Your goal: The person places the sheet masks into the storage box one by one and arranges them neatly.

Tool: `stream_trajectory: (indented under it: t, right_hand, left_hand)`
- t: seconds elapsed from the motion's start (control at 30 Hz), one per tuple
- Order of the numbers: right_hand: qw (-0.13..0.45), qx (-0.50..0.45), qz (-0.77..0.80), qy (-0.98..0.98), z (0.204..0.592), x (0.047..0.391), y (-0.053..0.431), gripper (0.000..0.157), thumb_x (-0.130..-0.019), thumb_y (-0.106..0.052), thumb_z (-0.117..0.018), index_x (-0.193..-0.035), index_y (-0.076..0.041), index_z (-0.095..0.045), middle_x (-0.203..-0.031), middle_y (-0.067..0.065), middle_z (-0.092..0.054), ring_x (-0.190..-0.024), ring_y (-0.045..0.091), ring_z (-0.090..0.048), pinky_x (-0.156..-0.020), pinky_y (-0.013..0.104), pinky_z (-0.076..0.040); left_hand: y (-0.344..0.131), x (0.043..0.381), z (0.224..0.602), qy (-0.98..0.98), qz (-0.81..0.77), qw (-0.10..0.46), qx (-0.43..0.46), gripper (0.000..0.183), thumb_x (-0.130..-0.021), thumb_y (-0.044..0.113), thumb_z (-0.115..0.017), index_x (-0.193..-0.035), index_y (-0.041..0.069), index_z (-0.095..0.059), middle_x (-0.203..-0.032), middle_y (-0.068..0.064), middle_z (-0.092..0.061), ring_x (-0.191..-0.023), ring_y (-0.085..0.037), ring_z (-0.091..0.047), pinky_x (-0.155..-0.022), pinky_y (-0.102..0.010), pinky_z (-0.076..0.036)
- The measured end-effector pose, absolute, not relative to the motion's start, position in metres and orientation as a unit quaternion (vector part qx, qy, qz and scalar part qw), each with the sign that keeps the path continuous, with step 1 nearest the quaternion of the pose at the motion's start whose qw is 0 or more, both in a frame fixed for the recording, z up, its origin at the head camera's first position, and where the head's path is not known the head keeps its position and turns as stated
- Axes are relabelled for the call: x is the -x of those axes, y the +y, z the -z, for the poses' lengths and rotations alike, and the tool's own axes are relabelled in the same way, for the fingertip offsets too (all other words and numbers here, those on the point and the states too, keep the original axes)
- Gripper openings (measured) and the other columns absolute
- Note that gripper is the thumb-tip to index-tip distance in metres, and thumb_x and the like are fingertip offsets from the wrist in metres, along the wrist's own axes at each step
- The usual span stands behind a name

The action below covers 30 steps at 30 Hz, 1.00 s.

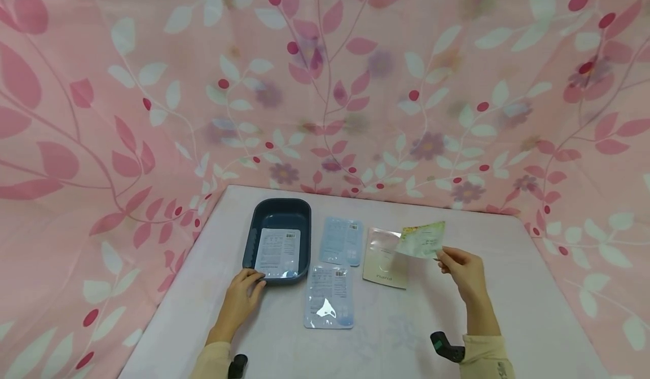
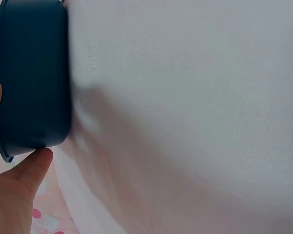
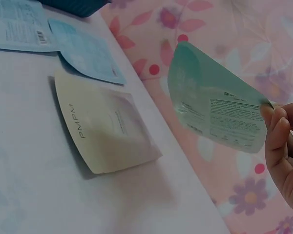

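While left hand (image 1: 237, 300) is gripping the dark blue tray (image 1: 281, 218), right hand (image 1: 464, 270) is pinching a corner of the green sachet (image 1: 421, 241), which is bowing aloft near the cream packet (image 1: 383, 267) and probably handling light, pliant, slick, best held by its edges.

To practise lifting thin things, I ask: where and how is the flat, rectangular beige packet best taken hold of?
Probably pinch the beige packet at its near edge, coming from the person's side: that edge seems bowed slightly off the white cloth, with shadow beneath. In the head view, the thin, shiny green packet hides its far right corner.
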State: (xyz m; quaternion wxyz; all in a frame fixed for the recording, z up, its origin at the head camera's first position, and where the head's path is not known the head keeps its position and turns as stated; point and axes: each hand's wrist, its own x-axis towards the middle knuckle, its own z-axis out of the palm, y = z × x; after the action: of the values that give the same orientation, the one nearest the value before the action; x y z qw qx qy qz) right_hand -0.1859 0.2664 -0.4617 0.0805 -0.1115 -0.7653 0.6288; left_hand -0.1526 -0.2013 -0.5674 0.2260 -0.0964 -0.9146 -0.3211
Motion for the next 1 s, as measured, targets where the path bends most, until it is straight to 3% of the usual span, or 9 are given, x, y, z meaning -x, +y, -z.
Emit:
stream_trajectory:
  t: [0.4, 1.0]
  right_hand:
    - [0.083, 0.082, -0.621, -0.775, 0.457, 0.192, 0.253, 0.032, -0.088, 0.002, -0.062, -0.11, 0.024, -0.054, -0.066, -0.01, -0.065, -0.056, 0.002, -0.058, -0.054, 0.017, -0.051]
    - [0.069, 0.038, -0.63, -0.773, 0.451, 0.202, 0.221, 0.027, -0.086, 0.004, -0.063, -0.106, 0.022, -0.058, -0.069, 0.0, -0.066, -0.056, 0.005, -0.057, -0.054, 0.019, -0.051]
  left_hand:
    - [-0.2, 0.152, 0.566, -0.915, 0.326, 0.22, 0.091, 0.018, -0.078, 0.002, -0.075, -0.095, -0.001, -0.071, -0.093, -0.007, -0.059, -0.089, -0.024, -0.058, -0.081, -0.042, -0.05]
    - [-0.201, 0.152, 0.567, -0.913, 0.329, 0.222, 0.092, 0.017, -0.078, 0.002, -0.075, -0.094, 0.0, -0.071, -0.094, -0.007, -0.059, -0.09, -0.024, -0.058, -0.081, -0.042, -0.05]
